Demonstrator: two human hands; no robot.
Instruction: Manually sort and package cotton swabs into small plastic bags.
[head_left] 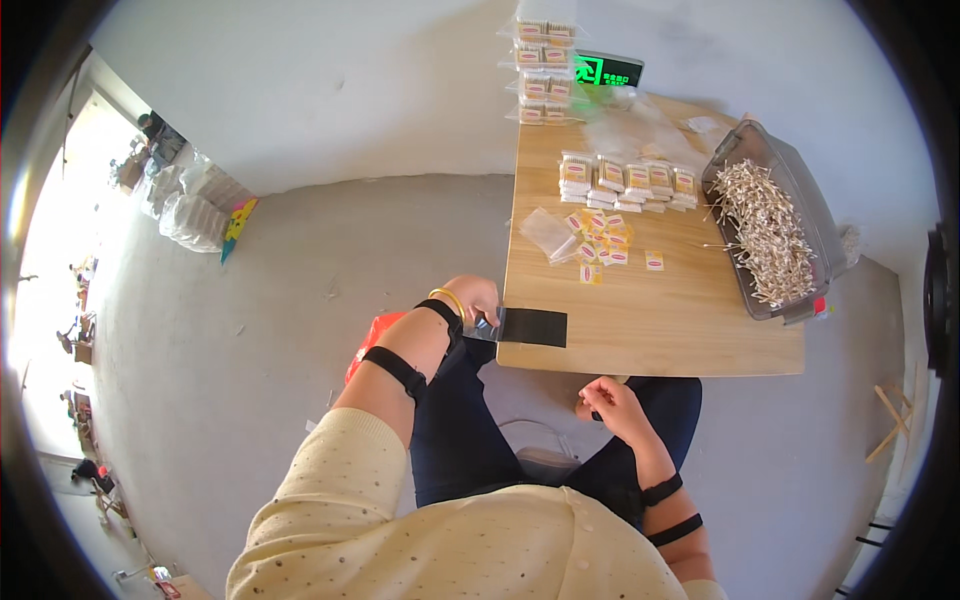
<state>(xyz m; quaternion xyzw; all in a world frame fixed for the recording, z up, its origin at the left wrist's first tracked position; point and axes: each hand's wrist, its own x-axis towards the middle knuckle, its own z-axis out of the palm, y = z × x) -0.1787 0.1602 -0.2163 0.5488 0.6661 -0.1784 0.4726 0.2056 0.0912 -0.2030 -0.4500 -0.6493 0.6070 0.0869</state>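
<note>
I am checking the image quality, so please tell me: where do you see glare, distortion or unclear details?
In the head view, the bright opening at left is washed out and the green sign glows; in the head view, the floor's left edge curves and the rim turns black; in the head view, clear plastic at the left hand is hard to make out.

A green-lit sign [620, 73] glows, well apart from plastic-wrapped bundles [193, 222].
</note>
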